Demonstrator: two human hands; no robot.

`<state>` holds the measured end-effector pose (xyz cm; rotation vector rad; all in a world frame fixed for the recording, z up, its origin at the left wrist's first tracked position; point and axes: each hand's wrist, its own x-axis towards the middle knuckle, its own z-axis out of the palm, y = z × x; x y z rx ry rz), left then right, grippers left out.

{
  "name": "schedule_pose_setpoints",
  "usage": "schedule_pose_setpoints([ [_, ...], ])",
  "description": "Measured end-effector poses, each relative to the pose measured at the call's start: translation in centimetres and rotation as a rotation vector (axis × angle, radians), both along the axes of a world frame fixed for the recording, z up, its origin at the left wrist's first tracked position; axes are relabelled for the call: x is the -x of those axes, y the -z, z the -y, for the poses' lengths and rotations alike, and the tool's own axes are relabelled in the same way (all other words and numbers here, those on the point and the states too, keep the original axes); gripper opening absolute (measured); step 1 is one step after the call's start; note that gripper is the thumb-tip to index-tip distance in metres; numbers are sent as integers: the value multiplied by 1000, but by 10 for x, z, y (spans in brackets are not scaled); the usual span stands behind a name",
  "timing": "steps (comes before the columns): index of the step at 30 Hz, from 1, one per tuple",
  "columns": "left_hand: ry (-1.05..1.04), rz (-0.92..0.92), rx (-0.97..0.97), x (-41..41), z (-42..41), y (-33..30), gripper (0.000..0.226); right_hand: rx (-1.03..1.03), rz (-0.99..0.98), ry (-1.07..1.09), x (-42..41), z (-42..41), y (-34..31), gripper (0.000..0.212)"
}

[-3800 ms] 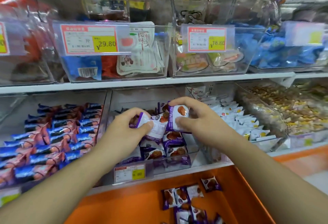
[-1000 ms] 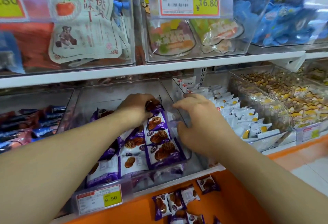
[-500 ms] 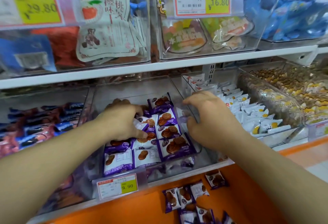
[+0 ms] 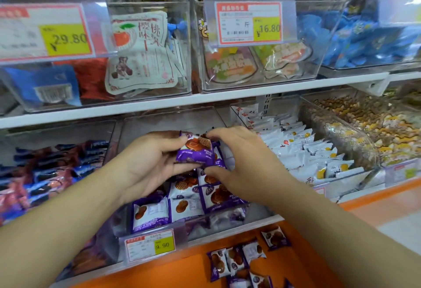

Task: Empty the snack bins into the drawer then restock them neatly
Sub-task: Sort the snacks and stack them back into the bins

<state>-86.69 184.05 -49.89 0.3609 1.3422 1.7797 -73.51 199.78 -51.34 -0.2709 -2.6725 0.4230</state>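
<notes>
While both arms reach in from the bottom of the view, a few purple snack packs (image 4: 237,260) lie loose down in the orange drawer (image 4: 186,271), right under the shelf edge. Just above them is the clear bin (image 4: 159,226) with a price tag (image 4: 150,244) that says 9.90 on its front. More purple packs lie flat in rows in the front of this bin, and its back part looks bare. The left hand (image 4: 145,164) is over the middle of the bin with its palm turned up and to the right, and its thumb and fingers pinch one purple pack (image 4: 196,153) by its left side. The pack is held up above the rows, tilted a little. The right hand (image 4: 241,160) is curved over the same pack from the right, with its fingers bent at the top edge and its thumb under the bottom edge, so it grips the pack too. The bin walls stand close on both sides of the hands. Next to it on the left is a bin of blue and red bars (image 4: 52,169), and on the right a bin of white packs (image 4: 314,155). Farther up, the top shelf (image 4: 205,99) holds more clear bins with price tags that say 29.80 and 16.80.
</notes>
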Motion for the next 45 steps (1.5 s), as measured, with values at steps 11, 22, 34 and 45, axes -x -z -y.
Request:
schedule_pose_setpoints([
  [11, 196, -871, 418, 13, -19, 10, 41, -258, -17, 59, 4, -17, 28, 13],
  [22, 140, -1325, 648, 29, -66, 54, 33, -264, -61, 115, 3, -20, 27, 31],
  [34, 15, -1717, 881, 40, 78, 7, 40, 17, 125, -35, 32, 22, 1, 53],
  [45, 83, -1595, 976, 41, 134, 29, 87, -12, 237, -151, 136, 77, 38, 37],
])
